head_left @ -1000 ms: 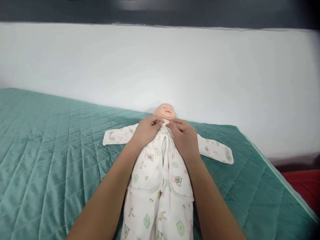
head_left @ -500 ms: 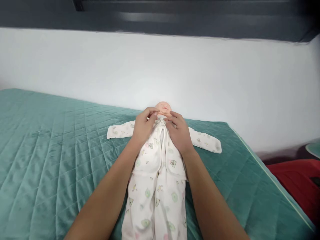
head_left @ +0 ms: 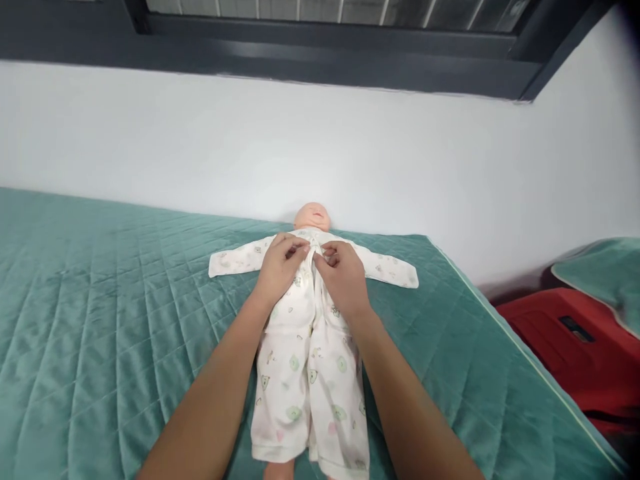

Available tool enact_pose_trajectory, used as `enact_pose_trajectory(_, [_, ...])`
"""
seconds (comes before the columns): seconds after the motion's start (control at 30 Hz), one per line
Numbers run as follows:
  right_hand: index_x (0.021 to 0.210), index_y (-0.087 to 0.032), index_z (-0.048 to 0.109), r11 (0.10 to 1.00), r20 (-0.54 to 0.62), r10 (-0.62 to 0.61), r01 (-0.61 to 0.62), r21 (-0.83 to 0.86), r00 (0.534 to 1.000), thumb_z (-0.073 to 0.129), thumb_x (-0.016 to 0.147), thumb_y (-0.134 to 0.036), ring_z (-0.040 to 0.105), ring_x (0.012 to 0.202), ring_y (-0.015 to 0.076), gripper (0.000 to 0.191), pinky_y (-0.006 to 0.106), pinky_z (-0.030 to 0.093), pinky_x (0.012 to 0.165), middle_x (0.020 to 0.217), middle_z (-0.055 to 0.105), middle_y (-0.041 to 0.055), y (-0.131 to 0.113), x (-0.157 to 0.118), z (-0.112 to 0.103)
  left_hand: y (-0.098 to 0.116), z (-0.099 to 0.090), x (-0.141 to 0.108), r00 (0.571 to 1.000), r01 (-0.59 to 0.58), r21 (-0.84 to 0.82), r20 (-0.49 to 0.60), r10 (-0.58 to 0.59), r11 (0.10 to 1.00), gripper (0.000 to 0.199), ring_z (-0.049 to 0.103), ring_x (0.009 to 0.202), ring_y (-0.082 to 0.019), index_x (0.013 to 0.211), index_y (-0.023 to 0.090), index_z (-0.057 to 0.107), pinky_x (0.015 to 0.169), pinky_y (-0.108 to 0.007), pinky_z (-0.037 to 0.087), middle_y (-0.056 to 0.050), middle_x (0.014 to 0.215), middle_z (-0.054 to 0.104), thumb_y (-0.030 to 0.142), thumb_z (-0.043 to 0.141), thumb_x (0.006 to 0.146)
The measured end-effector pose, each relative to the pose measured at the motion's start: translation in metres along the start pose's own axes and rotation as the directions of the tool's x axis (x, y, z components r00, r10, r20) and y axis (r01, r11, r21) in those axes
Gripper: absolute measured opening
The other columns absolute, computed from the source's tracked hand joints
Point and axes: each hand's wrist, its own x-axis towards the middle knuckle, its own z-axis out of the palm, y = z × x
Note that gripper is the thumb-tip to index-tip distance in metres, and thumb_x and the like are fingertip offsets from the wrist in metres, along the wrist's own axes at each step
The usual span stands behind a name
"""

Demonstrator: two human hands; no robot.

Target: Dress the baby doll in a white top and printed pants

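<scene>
A baby doll (head_left: 313,216) lies on its back on the green quilted cover, its head near the wall. It wears a white printed top (head_left: 287,313) with both sleeves spread out and white printed trousers (head_left: 286,400); its lower legs show below the hems. My left hand (head_left: 284,261) pinches the left edge of the top's front at the upper chest. Close beside it, my right hand (head_left: 340,268) pinches the right edge, thumb and forefinger on the fabric. The fastening between my fingertips is too small to make out.
The green quilted cover (head_left: 125,300) spreads over the bed up to the white wall (head_left: 310,140). A dark-framed window (head_left: 330,57) is above. Beyond the bed's right edge stand a red object (head_left: 565,340) and another green cloth (head_left: 607,273).
Both hands have moved down from the doll's neck to its upper chest, uncovering the chin and collar. The view has shifted, showing more of the window, the red object and the trouser hems.
</scene>
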Motion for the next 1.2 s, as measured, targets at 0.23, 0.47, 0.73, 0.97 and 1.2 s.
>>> enact_pose_trajectory(0.23, [0.082, -0.024, 0.057, 0.990, 0.113, 0.138, -0.135, -0.032, 0.984, 0.065, 0.078, -0.041, 0.060, 0.076, 0.0201, 0.020, 0.034, 0.045, 0.072, 0.080, 0.066, 0.0013, -0.002, 0.009, -0.014, 0.014, 0.001, 0.004, 0.994, 0.011, 0.120, 0.105, -0.024, 0.993, 0.013, 0.055, 0.085, -0.017, 0.081, 0.020, 0.063, 0.081, -0.029, 0.041, -0.001, 0.086, 0.061, 0.025, 0.055, 0.090])
enact_pose_trajectory(0.47, [0.084, -0.023, 0.065, 0.929, 0.331, 0.224, -0.304, 0.213, 0.917, 0.067, 0.080, -0.041, 0.059, 0.071, 0.0160, 0.019, 0.029, 0.042, 0.065, 0.081, 0.068, -0.0006, 0.003, 0.016, -0.028, 0.036, 0.007, 0.001, 0.992, 0.123, 0.011, 0.030, -0.123, 0.992, 0.015, 0.055, 0.077, -0.015, 0.086, 0.020, 0.060, 0.072, -0.027, 0.041, 0.001, 0.083, 0.063, 0.030, 0.051, 0.093])
enact_pose_trajectory(0.73, [0.092, -0.021, 0.073, 0.787, 0.413, 0.208, -0.403, 0.468, 0.887, 0.070, 0.079, -0.045, 0.058, 0.070, 0.0149, 0.027, 0.029, 0.044, 0.068, 0.080, 0.069, 0.0002, 0.014, 0.017, -0.030, 0.031, 0.009, 0.001, 0.991, 0.102, 0.125, 0.068, -0.111, 0.987, 0.014, 0.060, 0.080, -0.015, 0.080, 0.020, 0.066, 0.075, -0.028, 0.043, 0.000, 0.084, 0.067, 0.022, 0.054, 0.088])
enact_pose_trajectory(0.97, [0.091, -0.024, 0.075, 0.908, 0.247, 0.189, -0.265, 0.324, 0.950, 0.071, 0.079, -0.040, 0.066, 0.089, 0.0213, 0.021, 0.032, 0.047, 0.079, 0.094, 0.075, 0.0022, -0.003, 0.011, -0.021, 0.030, -0.004, 0.003, 0.965, 0.243, -0.013, 0.103, -0.240, 0.970, 0.012, 0.062, 0.079, -0.016, 0.084, 0.020, 0.072, 0.073, -0.027, 0.044, 0.000, 0.087, 0.071, 0.023, 0.061, 0.084])
enact_pose_trajectory(1.2, [0.091, -0.023, 0.072, 0.923, 0.314, 0.201, -0.287, 0.257, 0.928, 0.072, 0.078, -0.040, 0.062, 0.075, 0.0159, 0.021, 0.028, 0.045, 0.067, 0.084, 0.070, 0.0004, -0.008, 0.010, -0.021, 0.025, -0.007, 0.004, 0.947, 0.316, -0.173, 0.114, -0.299, 0.933, 0.009, 0.061, 0.077, -0.014, 0.084, 0.019, 0.070, 0.070, -0.025, 0.044, -0.001, 0.082, 0.069, 0.025, 0.068, 0.078])
